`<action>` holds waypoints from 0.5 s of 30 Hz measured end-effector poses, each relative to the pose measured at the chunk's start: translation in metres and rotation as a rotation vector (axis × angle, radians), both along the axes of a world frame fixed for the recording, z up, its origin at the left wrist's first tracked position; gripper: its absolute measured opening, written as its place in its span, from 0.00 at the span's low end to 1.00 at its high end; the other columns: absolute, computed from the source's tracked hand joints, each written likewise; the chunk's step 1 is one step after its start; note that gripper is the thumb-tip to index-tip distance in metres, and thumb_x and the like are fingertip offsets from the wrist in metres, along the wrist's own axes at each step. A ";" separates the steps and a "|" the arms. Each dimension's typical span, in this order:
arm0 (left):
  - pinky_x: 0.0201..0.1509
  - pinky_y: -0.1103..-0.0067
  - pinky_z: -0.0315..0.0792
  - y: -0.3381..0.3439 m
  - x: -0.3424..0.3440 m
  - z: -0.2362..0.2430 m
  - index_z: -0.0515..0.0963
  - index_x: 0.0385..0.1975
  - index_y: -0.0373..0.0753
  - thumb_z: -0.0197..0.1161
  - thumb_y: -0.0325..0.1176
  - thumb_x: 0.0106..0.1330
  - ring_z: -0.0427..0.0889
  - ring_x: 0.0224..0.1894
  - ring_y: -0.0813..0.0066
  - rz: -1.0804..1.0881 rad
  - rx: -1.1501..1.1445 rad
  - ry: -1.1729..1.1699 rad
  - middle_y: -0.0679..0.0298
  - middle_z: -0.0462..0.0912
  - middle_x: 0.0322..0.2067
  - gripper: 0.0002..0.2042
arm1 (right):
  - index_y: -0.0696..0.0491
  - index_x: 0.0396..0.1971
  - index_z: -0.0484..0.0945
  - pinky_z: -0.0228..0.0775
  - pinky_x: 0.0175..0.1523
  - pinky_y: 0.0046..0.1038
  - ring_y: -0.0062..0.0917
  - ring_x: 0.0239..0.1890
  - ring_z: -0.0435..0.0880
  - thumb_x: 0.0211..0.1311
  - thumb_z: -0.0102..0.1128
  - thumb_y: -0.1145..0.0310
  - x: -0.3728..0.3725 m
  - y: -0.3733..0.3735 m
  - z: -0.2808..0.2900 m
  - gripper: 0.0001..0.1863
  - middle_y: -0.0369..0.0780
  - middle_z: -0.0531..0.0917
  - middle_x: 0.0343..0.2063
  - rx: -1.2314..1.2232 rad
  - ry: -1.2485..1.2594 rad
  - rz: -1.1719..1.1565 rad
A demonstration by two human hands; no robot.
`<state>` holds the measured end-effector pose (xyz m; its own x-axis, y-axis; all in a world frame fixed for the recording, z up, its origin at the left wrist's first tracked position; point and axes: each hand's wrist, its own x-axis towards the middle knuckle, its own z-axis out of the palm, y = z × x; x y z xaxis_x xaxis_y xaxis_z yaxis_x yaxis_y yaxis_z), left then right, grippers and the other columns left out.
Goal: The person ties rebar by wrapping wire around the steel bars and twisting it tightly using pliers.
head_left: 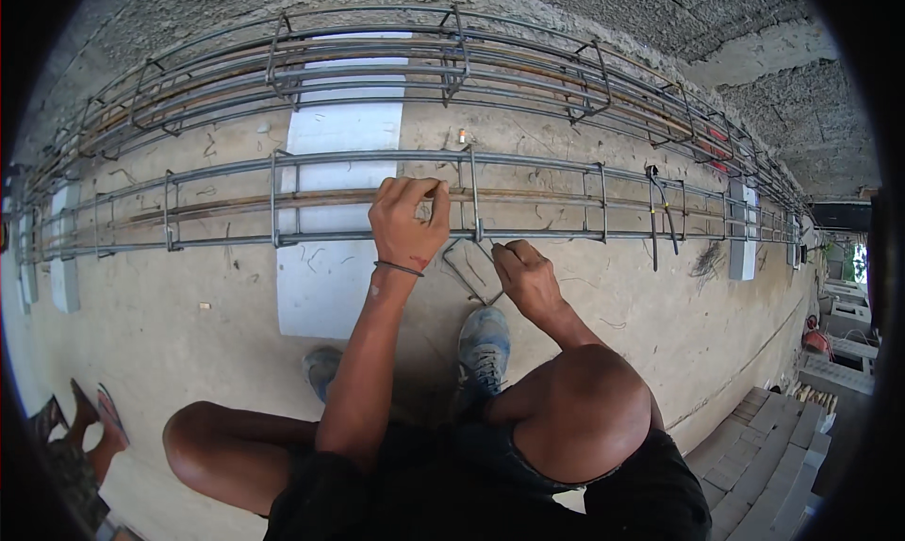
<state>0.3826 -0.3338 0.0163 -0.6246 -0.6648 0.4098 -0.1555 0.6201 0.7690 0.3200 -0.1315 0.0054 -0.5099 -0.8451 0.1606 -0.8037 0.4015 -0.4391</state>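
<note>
A long steel rebar cage (358, 156) runs across in front of me, its bars joined by square stirrups (474, 190). My left hand (407, 222) reaches over the cage with curled fingers, thumb and forefinger pinched near a stirrup; what they pinch, if anything, is too small to make out. Just below the near bar, my right hand (530, 279) is closed, its fingertips beside the foot of that stirrup; I cannot make out what is in them. A loose bent steel rod (462, 279) shows between my hands, above my shoe. Pincers with dark handles (654, 222) hang on the cage to the right.
Behind stands a second rebar cage (368, 73) along a rough wall. A white board (325, 301) lies under both cages. Pale blocks (743, 244) stand beneath the cage's right part. Wire scraps (707, 258) litter the floor. Another person's feet (111, 418) are at left; stacked blocks (759, 456) lie at lower right.
</note>
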 end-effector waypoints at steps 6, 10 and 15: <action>0.36 0.76 0.74 0.018 0.008 -0.026 0.82 0.34 0.37 0.65 0.30 0.54 0.79 0.28 0.65 -0.212 -0.018 -0.452 0.59 0.83 0.26 0.09 | 0.54 0.33 0.80 0.74 0.29 0.30 0.32 0.28 0.80 0.48 0.62 0.79 0.000 -0.011 -0.017 0.10 0.39 0.78 0.28 -0.238 0.003 -0.038; 0.37 0.74 0.75 0.018 0.006 -0.032 0.81 0.32 0.37 0.65 0.34 0.53 0.82 0.32 0.61 -0.405 0.451 -0.331 0.56 0.82 0.26 0.10 | 0.55 0.33 0.80 0.74 0.29 0.29 0.32 0.27 0.80 0.48 0.62 0.79 0.001 -0.005 -0.018 0.10 0.39 0.78 0.29 -0.302 -0.073 -0.005; 0.38 0.79 0.74 0.027 0.006 -0.023 0.81 0.38 0.37 0.66 0.31 0.56 0.82 0.32 0.74 -0.441 0.389 -0.397 0.58 0.84 0.29 0.11 | 0.55 0.33 0.80 0.73 0.30 0.26 0.31 0.26 0.80 0.48 0.62 0.80 -0.007 -0.007 -0.016 0.10 0.40 0.79 0.27 -0.318 -0.051 -0.012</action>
<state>0.3889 -0.3064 -0.0067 -0.9224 -0.3670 -0.1206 -0.2677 0.3820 0.8845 0.3129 -0.1381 -0.0104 -0.5340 -0.7502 0.3899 -0.7735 0.2473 -0.5835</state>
